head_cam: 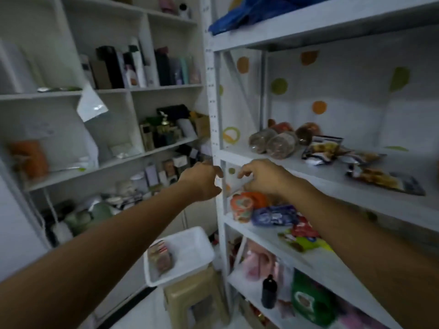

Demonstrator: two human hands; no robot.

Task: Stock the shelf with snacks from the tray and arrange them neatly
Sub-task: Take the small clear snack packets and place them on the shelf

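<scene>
My left hand (202, 181) and my right hand (261, 176) reach out side by side at the front left post of the grey metal shelf (320, 176). On both hands the fingers are loosely curled and apart, with nothing visible in them. My right hand hovers just above an orange round snack pack (244, 205) on the middle board; I cannot tell if it touches it. Beside that pack lie a blue packet (273, 216) and red and green packets (304, 236). Below, a white tray (190, 243) holds one striped snack pack (160, 257).
The tray rests on a beige stool (190, 302). The board above carries clear jars (273, 141) lying on their sides and flat packets (384, 179). The lowest board has a dark bottle (269, 290) and a green bag (308, 302). White cubby shelves (118, 89) full of boxes stand to the left.
</scene>
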